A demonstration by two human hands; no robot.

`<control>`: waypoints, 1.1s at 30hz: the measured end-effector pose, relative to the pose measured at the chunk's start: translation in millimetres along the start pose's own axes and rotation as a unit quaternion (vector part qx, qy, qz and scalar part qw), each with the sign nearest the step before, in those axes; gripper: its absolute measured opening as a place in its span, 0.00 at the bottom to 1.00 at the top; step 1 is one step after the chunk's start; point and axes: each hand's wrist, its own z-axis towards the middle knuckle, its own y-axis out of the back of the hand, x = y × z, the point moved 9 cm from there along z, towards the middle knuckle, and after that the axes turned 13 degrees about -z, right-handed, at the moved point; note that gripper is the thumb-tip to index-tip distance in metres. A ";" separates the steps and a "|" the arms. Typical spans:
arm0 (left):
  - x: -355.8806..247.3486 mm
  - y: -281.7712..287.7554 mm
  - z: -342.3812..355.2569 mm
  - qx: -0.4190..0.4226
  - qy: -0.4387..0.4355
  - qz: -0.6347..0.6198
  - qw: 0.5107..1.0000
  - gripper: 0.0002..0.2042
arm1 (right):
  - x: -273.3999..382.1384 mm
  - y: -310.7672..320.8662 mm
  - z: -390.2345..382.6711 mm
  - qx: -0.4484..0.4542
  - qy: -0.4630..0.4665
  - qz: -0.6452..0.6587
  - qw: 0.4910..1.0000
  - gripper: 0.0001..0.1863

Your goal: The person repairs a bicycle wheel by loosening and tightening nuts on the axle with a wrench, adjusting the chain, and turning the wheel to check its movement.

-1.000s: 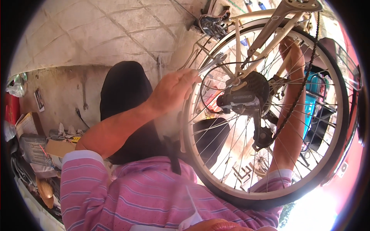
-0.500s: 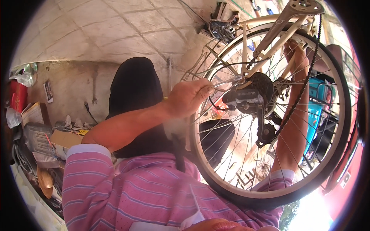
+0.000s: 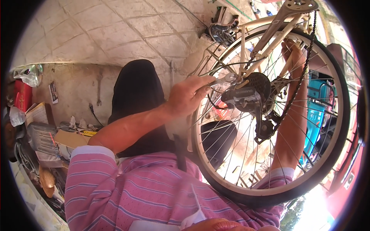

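Nearest to the camera, the person's pink striped shirt (image 3: 150, 192) fills the lower edge, which cuts it off. The left forearm extends inward from it, passing over the dark-trousered knee (image 3: 137, 84). The left hand (image 3: 189, 94) pinches the shank of a metal wrench (image 3: 224, 80) between thumb and fingers; the grasped end is covered by the hand. The wrench head lies at the frame end beside the hub of the bicycle wheel (image 3: 266, 199). Whether it is seated on a fastener cannot be determined.

At the hub, the rear derailleur (image 3: 243, 97) covers part of the dark sprocket cluster (image 3: 259, 84). The chain (image 3: 300, 82) rises toward the crank arm (image 3: 269, 30).

Beyond the spokes, the right hand (image 3: 291, 51) is raised beside a frame tube. Spokes and frame partly obscure it; its grip cannot be confirmed.

Farther off at left are a grey tray (image 3: 44, 136) and a red box (image 3: 23, 96). At right, a teal object (image 3: 314, 119) is broken up by spokes and not identifiable. Glare washes out detail at lower right.
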 end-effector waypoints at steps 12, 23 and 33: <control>-10.8 -21.9 -6.4 0.027 0.058 -0.064 0.996 0.14 | 10.2 -16.5 -8.0 0.006 0.004 0.014 1.000 0.16; -33.4 -18.4 1.5 0.036 0.148 -0.041 0.987 0.16 | 13.4 -11.8 -9.2 0.015 -0.001 -0.004 1.000 0.16; 6.7 -34.5 -11.9 0.046 0.201 -0.171 0.963 0.16 | 19.8 -21.9 -21.7 0.031 0.004 0.031 0.999 0.17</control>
